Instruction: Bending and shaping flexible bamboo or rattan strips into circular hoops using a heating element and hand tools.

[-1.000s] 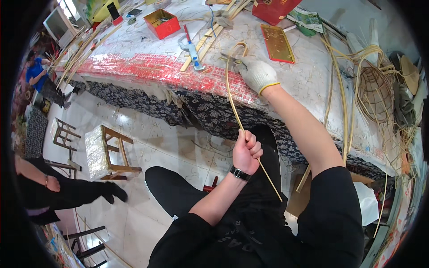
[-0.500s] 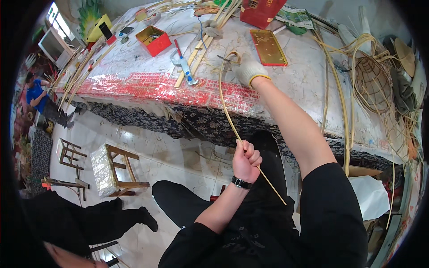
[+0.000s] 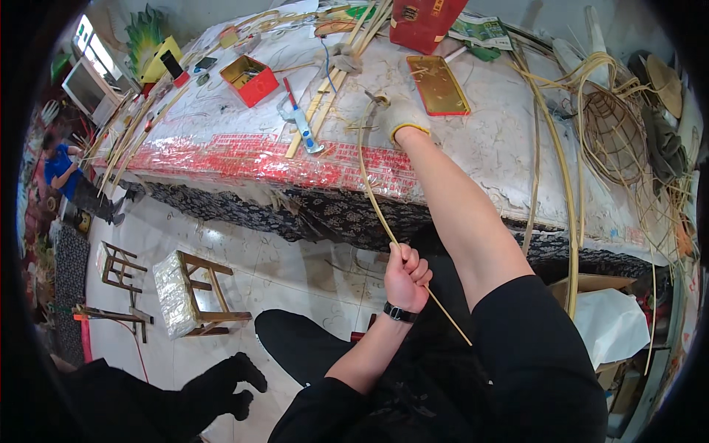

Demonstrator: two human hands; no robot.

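Observation:
My bare left hand (image 3: 407, 277), with a watch on its wrist, is closed round a thin bamboo strip (image 3: 375, 199) above my lap. The strip's lower end sticks out below the fist, and its upper part bows up over the table edge. At that upper end, my right hand (image 3: 404, 120) in a pale work glove is closed on what looks like a small knife (image 3: 376, 97). Only the dark pointed blade shows, beside the strip; the glove hides the handle and most of the fingers.
On the table lie a blue-and-white tool (image 3: 303, 127), flat bamboo slats (image 3: 319, 111), a red box (image 3: 251, 81) and a red-rimmed tray (image 3: 441, 85). A woven basket frame (image 3: 611, 136) stands right. Stools (image 3: 177, 295) and another person's dark-clad leg (image 3: 214, 384) are left.
My gloved right hand has shifted slightly left and down with the strip's upper end, and the loop there has narrowed. My left hand keeps its hold. The other person's leg has moved.

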